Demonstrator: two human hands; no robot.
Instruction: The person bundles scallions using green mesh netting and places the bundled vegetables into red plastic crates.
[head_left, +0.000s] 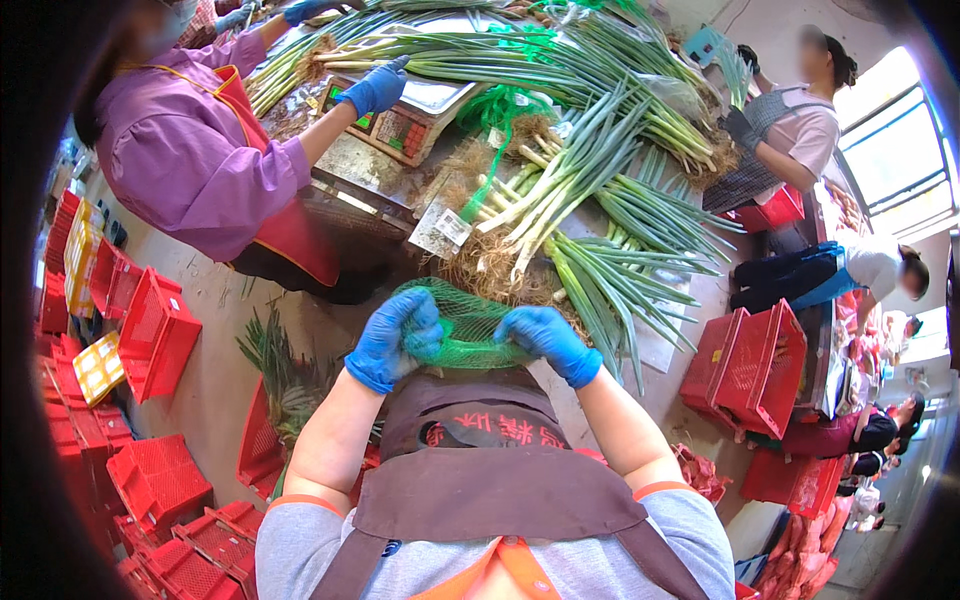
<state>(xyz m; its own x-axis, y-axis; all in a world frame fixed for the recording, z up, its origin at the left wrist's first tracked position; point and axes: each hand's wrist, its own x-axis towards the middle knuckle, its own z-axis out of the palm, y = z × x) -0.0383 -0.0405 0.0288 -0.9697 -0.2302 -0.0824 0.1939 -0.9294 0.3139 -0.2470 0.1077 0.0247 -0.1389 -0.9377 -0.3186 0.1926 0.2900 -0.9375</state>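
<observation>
Both my hands wear blue gloves. My left hand (399, 337) and my right hand (549, 341) grip opposite sides of a green mesh net bag (472, 322), stretched between them in front of my brown apron. Just beyond the net, a pile of long green onions (555, 187) lies on the table, their roots towards me and their leaves slanting up to the right. More stalks (615, 277) lie beside my right hand. A white label (442, 229) with a printed code, joined to green netting, rests by the roots.
A person in purple sleeves stands at left by a scale (390, 124); another, at right, holds onions. Red crates (157, 334) stand on the floor at left, others (757, 367) at right. A crate with onions (262, 442) sits near my left forearm.
</observation>
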